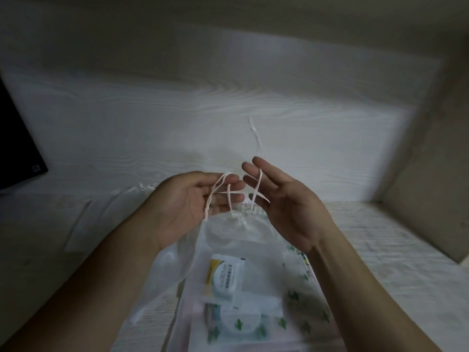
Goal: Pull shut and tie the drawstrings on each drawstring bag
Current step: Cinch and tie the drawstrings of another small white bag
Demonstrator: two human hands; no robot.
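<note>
The person holds both hands palm-up above the gathered mouth of a sheer drawstring bag (228,252), which lies on the white wood-grain tabletop (152,128) near its front edge, its mouth pointing toward the back edge. The neck looks already cinched, so the hands seem raised to give the cords slack for forming a knot.

The left hand (193,199) has its fingers (228,185) loosely curled, with a loop of the pale drawstring (218,189) draped over them; whether the thumb presses the loop is hard to tell. The right hand (286,199) has its fingers straight and slightly spread, and a second cord (256,189) runs up from the bag's neck between them, its knotted tail (255,133) trailing toward the back edge. It appears threaded between the fingers rather than pinched.

Both cords rise from the neck just below the fingertips, crossing between the two hands. This is probably the crossing step before the tie.

Inside the bag sit a boxed item with a yellow label (224,278) and a round container (239,321). Beneath it, toward the right edge, lies a cactus-print bag (302,308). A dark object (15,148) sits at the left edge.
</note>
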